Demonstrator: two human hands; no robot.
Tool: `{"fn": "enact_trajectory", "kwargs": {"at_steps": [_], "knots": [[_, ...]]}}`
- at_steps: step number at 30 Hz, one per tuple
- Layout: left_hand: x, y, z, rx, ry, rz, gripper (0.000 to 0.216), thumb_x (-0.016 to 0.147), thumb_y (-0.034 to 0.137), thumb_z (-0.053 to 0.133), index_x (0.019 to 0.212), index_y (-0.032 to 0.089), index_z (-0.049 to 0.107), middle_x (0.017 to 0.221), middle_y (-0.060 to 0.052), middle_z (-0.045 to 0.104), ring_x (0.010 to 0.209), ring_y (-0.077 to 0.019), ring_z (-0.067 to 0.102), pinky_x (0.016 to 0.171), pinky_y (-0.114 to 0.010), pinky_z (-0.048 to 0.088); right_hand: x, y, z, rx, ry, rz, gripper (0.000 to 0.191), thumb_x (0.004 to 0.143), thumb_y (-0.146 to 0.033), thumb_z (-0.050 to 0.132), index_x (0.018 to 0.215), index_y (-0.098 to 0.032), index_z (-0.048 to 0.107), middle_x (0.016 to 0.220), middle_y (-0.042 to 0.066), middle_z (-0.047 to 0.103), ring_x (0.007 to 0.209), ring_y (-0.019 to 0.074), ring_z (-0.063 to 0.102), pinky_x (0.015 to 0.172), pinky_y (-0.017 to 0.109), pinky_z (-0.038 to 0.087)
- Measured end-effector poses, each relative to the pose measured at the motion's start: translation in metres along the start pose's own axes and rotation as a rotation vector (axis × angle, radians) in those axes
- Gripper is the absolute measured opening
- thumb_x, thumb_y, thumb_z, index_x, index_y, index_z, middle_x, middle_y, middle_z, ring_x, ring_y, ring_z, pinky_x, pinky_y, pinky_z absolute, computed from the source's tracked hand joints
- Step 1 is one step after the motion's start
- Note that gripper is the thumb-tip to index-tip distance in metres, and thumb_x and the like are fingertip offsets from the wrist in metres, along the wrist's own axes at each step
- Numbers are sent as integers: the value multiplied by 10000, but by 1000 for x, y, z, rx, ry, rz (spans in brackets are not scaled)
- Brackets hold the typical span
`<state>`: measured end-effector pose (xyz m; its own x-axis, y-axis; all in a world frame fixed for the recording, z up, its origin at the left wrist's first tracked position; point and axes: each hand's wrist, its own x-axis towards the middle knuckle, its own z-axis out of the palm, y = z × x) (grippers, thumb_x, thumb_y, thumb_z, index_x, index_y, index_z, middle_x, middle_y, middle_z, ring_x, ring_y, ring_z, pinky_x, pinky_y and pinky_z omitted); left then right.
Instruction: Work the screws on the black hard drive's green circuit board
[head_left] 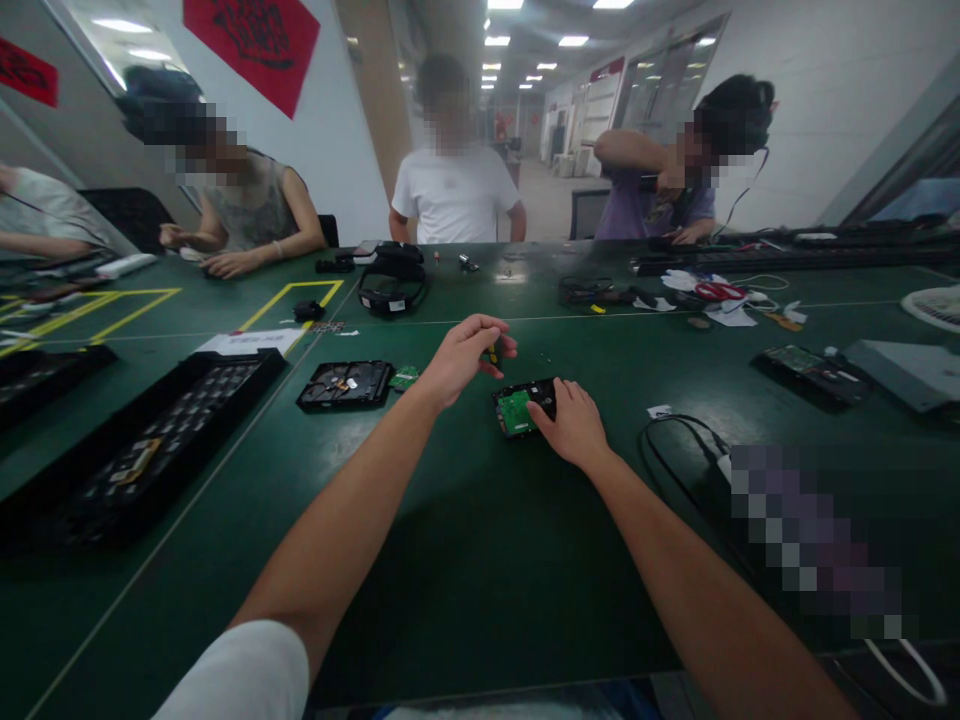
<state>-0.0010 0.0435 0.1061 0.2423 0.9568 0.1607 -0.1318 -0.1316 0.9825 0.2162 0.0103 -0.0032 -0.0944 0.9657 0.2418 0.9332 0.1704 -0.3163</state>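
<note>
A hard drive [515, 412] lies on the green table in front of me, its green circuit board facing up. My right hand [574, 422] grips its right side, with the thumb over the board and the fingers along the far edge. Just above and left of the drive, my left hand [466, 358] is closed on a short yellow-and-black screwdriver-like tool [493, 354]. The tool is mostly hidden by the fingers and does not clearly touch the drive. Left of my left hand lie another black hard drive [346, 384] and a loose green circuit board [405, 378].
A long black tray [142, 455] with small parts stands left. At right are a blurred-out object [817, 540] with cables, another drive [814, 375] and a grey box [904, 375]. A black headset [392, 280] lies farther back. Several people sit or stand across the table [480, 600].
</note>
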Motion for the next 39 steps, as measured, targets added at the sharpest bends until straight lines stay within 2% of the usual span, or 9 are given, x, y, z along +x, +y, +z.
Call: {"fn": "enact_trajectory", "kwargs": {"at_steps": [4,9,11,16,22,25,30,36,39], "knots": [[0,0,1,34,-14,52,215,922,356,667,992,154,644,1023,-112,743,907,-191,711,574,-231,556,0,-1,-1,2,-8,12,796,1004,-664,366,1521,-65,456,1520,239,520,1453,385,438,1205,540,318],[0,-2,2,134,83,89,335,800,370,829,886,141,600,939,-106,745,780,-146,673,563,-217,525,1,-1,-2,2,-15,16,795,1000,-656,384,1526,-64,448,1521,235,520,1456,380,434,1204,526,325],[0,-4,2,110,69,81,358,796,367,837,893,153,568,910,-100,745,799,-160,692,576,-220,522,0,-2,-3,-3,-12,16,794,1004,-653,377,1522,-56,453,1515,237,525,1446,377,447,1203,516,328],[0,-5,2,86,-61,104,296,873,397,762,953,166,596,854,-55,710,775,-138,673,580,-201,495,0,-1,-2,-12,-5,10,798,1005,-652,377,1521,-47,451,1505,241,532,1437,377,457,1206,513,322],[3,-6,-1,-59,-82,61,234,953,331,593,955,127,710,919,-91,672,844,-166,653,588,-232,532,1,0,0,-10,4,8,773,1005,-643,384,1516,-69,466,1500,240,533,1447,377,444,1208,521,312],[3,-5,-1,-82,-41,50,216,940,311,615,960,121,716,915,-91,662,846,-171,648,609,-251,562,0,0,1,3,0,6,780,1004,-651,376,1526,-78,458,1511,238,524,1458,381,430,1209,532,308],[3,-5,-1,-58,73,45,254,863,374,766,878,137,676,889,-64,643,817,-148,629,658,-269,602,0,2,1,3,-8,10,816,999,-689,353,1527,-75,457,1532,229,511,1460,377,429,1216,528,308],[5,-12,-4,47,189,49,411,779,457,857,823,148,590,825,-38,624,714,-123,604,590,-259,585,0,2,1,9,-32,19,854,999,-711,329,1551,-67,422,1563,222,488,1482,372,407,1228,520,297],[5,-11,-3,51,182,41,397,804,428,841,857,160,553,860,-63,679,757,-147,659,590,-252,574,0,2,1,15,-28,15,846,997,-707,342,1549,-71,427,1558,224,492,1477,375,413,1221,524,306]]}}
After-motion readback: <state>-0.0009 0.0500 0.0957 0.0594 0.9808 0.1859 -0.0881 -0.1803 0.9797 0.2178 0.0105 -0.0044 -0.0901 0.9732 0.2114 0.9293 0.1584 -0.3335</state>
